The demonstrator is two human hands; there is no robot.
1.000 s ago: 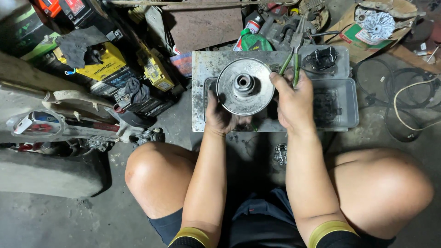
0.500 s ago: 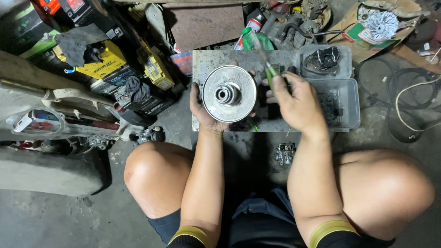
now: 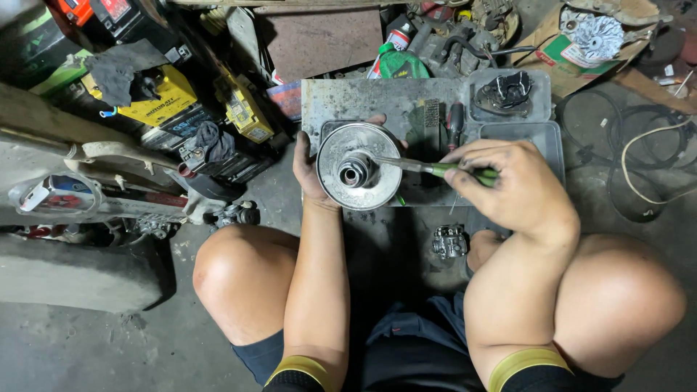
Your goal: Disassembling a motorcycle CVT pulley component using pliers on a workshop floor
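**Metal pulley disc, gripped at its rim**

The round pulley disc, rigid and probably heavy, sits over a grimy metal tray. Left hand fingers clasp its edge; right hand fingers pinch a green-handled screwdriver at its hub.

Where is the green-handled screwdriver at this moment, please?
In the head view, the green-handled screwdriver sits in the right hand, right of centre, its tip reaching the hub of the round metal pulley held by the left hand.

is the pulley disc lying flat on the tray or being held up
Held up. The left hand grips the disc by its rim, face toward the camera, while the right hand pokes a screwdriver at its hub.
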